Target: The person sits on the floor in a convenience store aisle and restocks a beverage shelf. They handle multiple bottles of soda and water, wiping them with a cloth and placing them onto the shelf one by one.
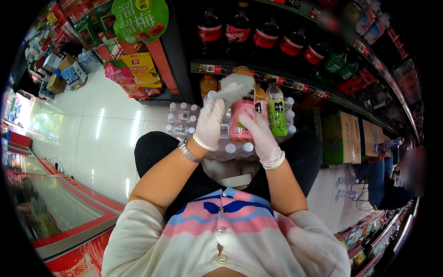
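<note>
My left hand (210, 120), in a white glove, grips a pale, thin cloth (237, 87) that is smeared by motion. The cloth lies over the upper part of a pink drink bottle (239, 125) and hides its cap. Around the lower half of that bottle the fingers of my gloved right hand (264, 136) are closed. Just right of it stand another pink bottle (261, 105) and a bottle with a green label (277, 113). Under and beside them are shrink-wrapped packs of white-capped bottles (182, 119), between my knees.
Dark cola bottles (237, 31) line the shelf ahead, above a price strip (217, 69). Cardboard boxes (348, 137) stand to the right, near another person (385, 180). A red-edged freezer (74, 203) is at left. Snack bags (138, 69) hang at far left.
</note>
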### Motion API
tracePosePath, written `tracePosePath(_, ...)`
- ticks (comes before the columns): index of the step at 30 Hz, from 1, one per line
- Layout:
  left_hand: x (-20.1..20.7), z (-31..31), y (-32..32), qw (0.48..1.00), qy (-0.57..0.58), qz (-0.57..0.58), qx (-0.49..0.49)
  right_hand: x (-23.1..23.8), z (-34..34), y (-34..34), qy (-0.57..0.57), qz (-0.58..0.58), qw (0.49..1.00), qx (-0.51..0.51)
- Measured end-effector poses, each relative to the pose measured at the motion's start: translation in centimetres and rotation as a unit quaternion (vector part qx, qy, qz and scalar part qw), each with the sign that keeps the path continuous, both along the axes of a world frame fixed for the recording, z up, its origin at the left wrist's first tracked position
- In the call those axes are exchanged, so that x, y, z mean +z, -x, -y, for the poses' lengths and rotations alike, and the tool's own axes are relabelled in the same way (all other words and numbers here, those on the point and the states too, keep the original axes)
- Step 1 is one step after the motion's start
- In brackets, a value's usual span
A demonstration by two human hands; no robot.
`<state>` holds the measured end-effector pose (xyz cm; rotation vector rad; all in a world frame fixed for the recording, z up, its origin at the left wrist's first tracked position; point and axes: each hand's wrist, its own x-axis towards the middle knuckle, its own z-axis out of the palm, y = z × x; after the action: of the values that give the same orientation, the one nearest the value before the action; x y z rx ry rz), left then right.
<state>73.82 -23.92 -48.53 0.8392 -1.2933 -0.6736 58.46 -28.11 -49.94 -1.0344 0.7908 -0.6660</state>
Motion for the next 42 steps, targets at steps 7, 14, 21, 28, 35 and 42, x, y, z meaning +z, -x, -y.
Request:
tracePosePath(7,-8.4,2.7,-2.8,0.913,-0.258,-0.317,0.017,-3.1,-0.5,-1.5,0.229,-0.311,0.922,0.034)
tracePosePath(14,-9.7,3.5,-1.0,0.924,-0.22,-0.31,0.039,-0.7,-1.2,-2.3,0.297,-0.428,0.852,0.054)
tracePosePath(21,-11.6,3.4,-1.0,0.947,-0.222,-0.217,0.076,-2.5,-2.1,-2.0,0.436,-0.478,0.761,0.043)
tracePosePath(28,-7.4,2.8,-1.0,0.857,-0.251,-0.449,-0.036,-0.1,-2.6,-2.1,0.601,-0.451,0.659,0.041)
tracePosePath(35,-4.5,2.6,-3.2,0.787,-0.248,-0.565,-0.024,-0.7,-2.9,-1.9,0.604,-0.458,0.65,0.061)
tracePosePath(42,-2.4,2.7,-4.3,0.761,-0.181,-0.623,0.028,-0.1,-2.1,-1.7,0.608,-0.431,0.664,0.056)
